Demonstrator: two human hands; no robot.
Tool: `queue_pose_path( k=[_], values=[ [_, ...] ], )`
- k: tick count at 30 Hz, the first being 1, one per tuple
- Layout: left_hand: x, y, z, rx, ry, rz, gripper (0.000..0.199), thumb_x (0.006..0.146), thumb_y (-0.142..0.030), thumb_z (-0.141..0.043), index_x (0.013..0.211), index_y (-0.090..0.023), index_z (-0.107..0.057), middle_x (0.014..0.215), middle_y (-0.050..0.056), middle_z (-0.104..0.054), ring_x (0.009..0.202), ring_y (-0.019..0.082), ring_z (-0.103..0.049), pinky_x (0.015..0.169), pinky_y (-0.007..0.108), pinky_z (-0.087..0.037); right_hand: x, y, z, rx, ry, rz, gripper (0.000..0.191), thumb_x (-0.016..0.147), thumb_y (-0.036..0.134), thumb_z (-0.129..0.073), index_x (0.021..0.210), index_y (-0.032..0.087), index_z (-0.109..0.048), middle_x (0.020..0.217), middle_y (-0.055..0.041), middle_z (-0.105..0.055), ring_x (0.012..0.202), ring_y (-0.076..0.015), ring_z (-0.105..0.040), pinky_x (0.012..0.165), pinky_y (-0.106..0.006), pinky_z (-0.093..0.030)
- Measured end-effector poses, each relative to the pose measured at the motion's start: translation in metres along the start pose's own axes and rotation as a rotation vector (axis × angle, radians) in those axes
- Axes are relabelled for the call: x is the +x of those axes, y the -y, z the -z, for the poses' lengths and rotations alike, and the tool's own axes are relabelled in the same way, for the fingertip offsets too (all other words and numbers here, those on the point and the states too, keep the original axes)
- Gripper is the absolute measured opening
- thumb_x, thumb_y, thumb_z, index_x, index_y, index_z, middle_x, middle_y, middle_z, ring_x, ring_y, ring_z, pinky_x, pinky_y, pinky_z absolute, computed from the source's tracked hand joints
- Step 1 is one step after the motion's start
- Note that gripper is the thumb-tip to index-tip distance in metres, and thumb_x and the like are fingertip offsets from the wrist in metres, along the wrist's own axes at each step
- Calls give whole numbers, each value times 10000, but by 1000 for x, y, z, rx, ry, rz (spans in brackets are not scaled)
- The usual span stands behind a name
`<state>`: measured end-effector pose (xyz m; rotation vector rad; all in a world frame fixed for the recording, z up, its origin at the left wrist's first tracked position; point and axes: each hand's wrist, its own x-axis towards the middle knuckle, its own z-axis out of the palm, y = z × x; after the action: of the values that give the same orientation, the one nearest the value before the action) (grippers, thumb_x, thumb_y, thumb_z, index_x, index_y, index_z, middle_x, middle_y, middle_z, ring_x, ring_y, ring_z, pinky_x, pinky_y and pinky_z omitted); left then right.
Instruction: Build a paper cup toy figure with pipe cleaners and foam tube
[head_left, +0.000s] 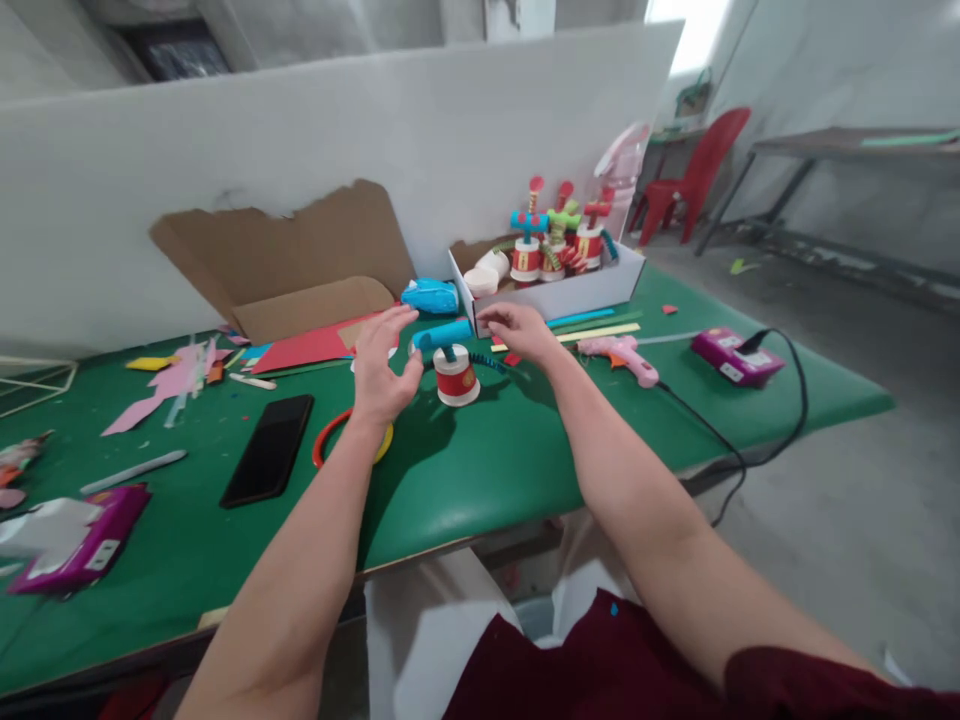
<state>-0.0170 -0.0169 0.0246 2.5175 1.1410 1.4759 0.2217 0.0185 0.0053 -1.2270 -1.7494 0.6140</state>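
Observation:
A paper cup with a red band [457, 378] stands upside down on the green table [480, 490], topped by a blue paper tube [442, 335] lying crosswise. A dark coiled strip [489, 362] sticks out from its right side. Just left of the tube, my left hand [384, 368] has its fingers apart and holds nothing. Near the tube's right end is my right hand [517, 330], its fingers bent, with thumb and fingertips close together; whether something small is between them cannot be made out.
Behind stands a white box [562, 295] of similar cup figures. A pink glue gun [621, 357] with a cord lies right, near a purple box [737, 357]. To the left are a black phone [268, 450], scissors [324, 437], paper scraps and a cardboard piece [300, 255].

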Motion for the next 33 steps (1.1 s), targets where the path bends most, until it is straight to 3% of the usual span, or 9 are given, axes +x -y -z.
queue_pose_path(
  k=[4,10,15,18,22,27,30,33],
  values=[
    [0,2,-3,-17,-113,66,361,810,-274,-518,1158,-208,-584,1219,91,-610,1192,245,-519,1050,436,-386,-16,18,15,-166,-49,2,263,803,126,-489,946,182,-704,936,-48,-736,871,-187,-665,849,-349,-516],
    [2,9,-2,-74,-180,130,316,829,-289,-489,1111,-203,-604,1159,84,-643,1135,237,-552,1031,408,-398,-75,40,59,-286,-163,-41,273,840,246,-492,1021,197,-690,1008,-67,-736,915,-203,-676,863,-346,-510],
    [2,9,-4,-123,-193,97,317,815,-295,-513,1103,-206,-612,1140,91,-642,1104,252,-561,1019,417,-402,-118,29,115,-457,-372,-200,253,825,279,-497,963,188,-689,942,-82,-741,858,-212,-679,807,-337,-513],
    [1,8,-6,-114,-179,90,301,814,-302,-515,1081,-207,-616,1121,92,-650,1074,251,-572,999,414,-415,-134,17,136,-623,-383,-389,236,825,286,-502,912,166,-685,901,-105,-738,838,-230,-678,763,-332,-502],
    [1,5,-6,-99,-172,79,298,820,-309,-507,1076,-203,-618,1106,91,-654,1052,251,-577,978,420,-428,-136,1,138,-775,-209,-597,339,833,376,-539,1003,116,-675,987,-163,-724,903,-270,-678,754,-327,-481],
    [1,3,-4,-52,-123,17,322,848,-304,-488,1136,-206,-592,1158,85,-639,1103,244,-558,995,425,-421,-119,-19,131,-878,61,-695,313,808,242,-535,1056,115,-676,1057,-163,-714,961,-279,-667,746,-289,-447],
    [0,2,-6,-12,-36,-44,366,846,-289,-514,1202,-223,-567,1256,80,-600,1165,250,-525,1023,447,-393,-115,-24,133,-829,35,-695,291,801,183,-507,1023,96,-675,1064,-180,-705,981,-286,-647,746,-291,-444],
    [-1,0,-10,12,26,-65,396,843,-278,-534,1237,-239,-553,1303,75,-573,1189,256,-507,1033,461,-374,-123,-16,134,-646,-89,-713,231,795,189,-509,955,106,-654,973,-175,-707,902,-275,-648,708,-302,-457]
  ],
)
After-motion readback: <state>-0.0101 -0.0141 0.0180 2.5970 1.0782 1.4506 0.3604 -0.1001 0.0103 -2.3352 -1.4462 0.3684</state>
